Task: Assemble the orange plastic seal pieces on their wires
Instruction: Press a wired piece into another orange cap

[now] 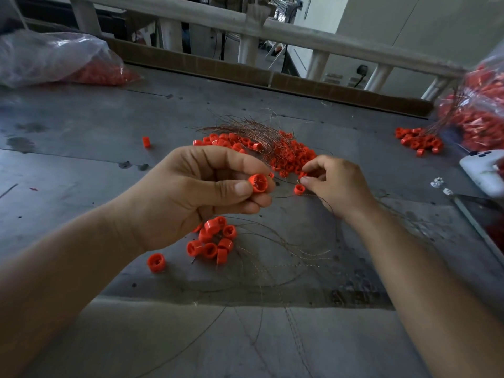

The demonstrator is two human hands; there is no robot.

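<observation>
An orange seal cap [257, 183] is being pinched between the thumb and fingers of the left hand [196, 192] above a grey worktable [81, 159], while the right hand [335, 184] is pinching a thin wire [283, 196] beside a second orange piece [299, 189]; a heap of loose pieces [289, 154] is lying just behind.

Small round orange plastic seal caps [286, 156] lie heaped centrally, thin coppery wires [245, 126] fanning far-left from them; a wired cluster [215, 241] lies nearer.
</observation>
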